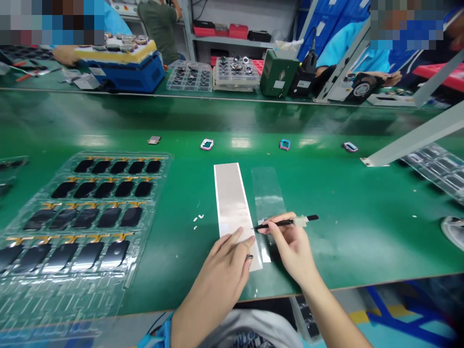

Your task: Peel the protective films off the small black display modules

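Note:
My left hand (226, 268) lies with its fingers stretched out on the lower part of a long whitish strip sheet (232, 198), holding it against the table. A ring-like dark band shows on one finger. Between the thumb and fingers of my right hand (295, 246) are slim black tweezers (282, 223) with pale tape round the rear part. Their pointed tip meets the right edge of the strip sheet, close to my left fingertips. A clear film strip (268, 188) lies flat alongside, partly under my right hand.
A clear plastic tray (145, 237) at left holds rows of black screens (85, 218). White scraps (195, 222) lie beside the sheet. Small watch-like frames (284, 144) line the table's far part. A slanted metal post (413, 135) stands at right. Two co-workers' blue sleeves (340, 46) show behind.

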`<act>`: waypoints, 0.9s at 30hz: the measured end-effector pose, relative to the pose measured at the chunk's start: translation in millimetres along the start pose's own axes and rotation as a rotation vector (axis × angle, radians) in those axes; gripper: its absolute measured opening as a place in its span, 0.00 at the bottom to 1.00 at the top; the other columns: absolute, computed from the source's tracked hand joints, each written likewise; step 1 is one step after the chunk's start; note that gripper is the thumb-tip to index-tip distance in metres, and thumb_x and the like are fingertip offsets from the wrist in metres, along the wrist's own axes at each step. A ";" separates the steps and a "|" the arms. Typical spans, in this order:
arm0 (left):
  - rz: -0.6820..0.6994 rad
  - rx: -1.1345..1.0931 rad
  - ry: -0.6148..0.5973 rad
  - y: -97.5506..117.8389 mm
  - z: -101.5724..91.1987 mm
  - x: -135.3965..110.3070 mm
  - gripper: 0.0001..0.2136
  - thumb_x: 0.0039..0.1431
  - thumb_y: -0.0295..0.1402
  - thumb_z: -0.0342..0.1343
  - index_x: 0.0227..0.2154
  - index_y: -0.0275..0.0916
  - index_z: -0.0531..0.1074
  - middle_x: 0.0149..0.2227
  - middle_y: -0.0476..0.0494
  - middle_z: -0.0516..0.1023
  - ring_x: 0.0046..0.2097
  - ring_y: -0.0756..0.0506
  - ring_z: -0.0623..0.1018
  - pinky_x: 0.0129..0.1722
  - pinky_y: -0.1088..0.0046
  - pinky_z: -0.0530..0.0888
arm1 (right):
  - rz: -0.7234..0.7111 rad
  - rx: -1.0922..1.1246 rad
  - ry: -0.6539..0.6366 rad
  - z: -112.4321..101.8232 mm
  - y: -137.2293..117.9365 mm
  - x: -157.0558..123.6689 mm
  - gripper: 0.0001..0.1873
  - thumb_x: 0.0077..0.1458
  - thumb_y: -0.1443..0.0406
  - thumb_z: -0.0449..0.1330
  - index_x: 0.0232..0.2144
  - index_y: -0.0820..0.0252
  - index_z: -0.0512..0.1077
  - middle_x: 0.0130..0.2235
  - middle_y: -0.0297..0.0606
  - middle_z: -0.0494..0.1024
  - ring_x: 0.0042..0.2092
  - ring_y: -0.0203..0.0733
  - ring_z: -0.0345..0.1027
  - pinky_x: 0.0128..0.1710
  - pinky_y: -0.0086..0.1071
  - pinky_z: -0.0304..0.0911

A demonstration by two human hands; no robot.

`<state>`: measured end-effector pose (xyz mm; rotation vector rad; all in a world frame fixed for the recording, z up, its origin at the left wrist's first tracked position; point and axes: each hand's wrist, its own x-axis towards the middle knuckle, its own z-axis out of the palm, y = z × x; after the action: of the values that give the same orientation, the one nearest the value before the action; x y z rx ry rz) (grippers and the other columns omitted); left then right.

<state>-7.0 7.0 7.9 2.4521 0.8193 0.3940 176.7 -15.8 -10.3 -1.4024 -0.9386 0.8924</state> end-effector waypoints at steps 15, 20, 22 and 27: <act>0.017 0.078 0.029 0.8 0.9 -0.4 0.10 0.68 0.23 0.45 0.50 0.36 0.63 0.55 0.36 0.77 0.64 0.37 0.68 0.57 0.53 0.71 | 0.019 0.096 0.046 -0.5 -0.2 3.8 0.14 0.54 0.57 0.67 0.35 0.56 0.68 0.34 0.35 0.77 0.32 0.40 0.79 0.38 0.33 0.76; 0.014 0.047 0.030 1.1 1.8 0.4 0.10 0.68 0.23 0.45 0.49 0.36 0.63 0.56 0.36 0.77 0.65 0.38 0.66 0.58 0.53 0.70 | 0.051 0.082 0.020 1.4 -0.2 2.7 0.14 0.54 0.57 0.67 0.34 0.57 0.69 0.34 0.36 0.78 0.32 0.40 0.79 0.38 0.32 0.76; 0.009 0.028 0.030 1.3 1.7 0.9 0.10 0.68 0.23 0.44 0.50 0.36 0.62 0.56 0.36 0.76 0.65 0.38 0.66 0.58 0.53 0.69 | 0.074 0.105 0.016 1.7 -1.7 3.3 0.14 0.54 0.56 0.67 0.33 0.58 0.69 0.33 0.38 0.80 0.31 0.40 0.79 0.37 0.32 0.76; -0.051 -0.122 0.084 0.9 2.9 -1.3 0.12 0.69 0.25 0.43 0.52 0.39 0.62 0.55 0.36 0.76 0.63 0.37 0.68 0.57 0.52 0.68 | 0.128 0.370 0.027 -2.1 -10.1 6.0 0.13 0.54 0.59 0.68 0.34 0.57 0.68 0.32 0.35 0.82 0.30 0.37 0.79 0.37 0.29 0.76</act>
<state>-6.3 4.4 5.8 2.3103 0.8648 0.5159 180.5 -11.0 -0.1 -1.1607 -0.6284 1.0794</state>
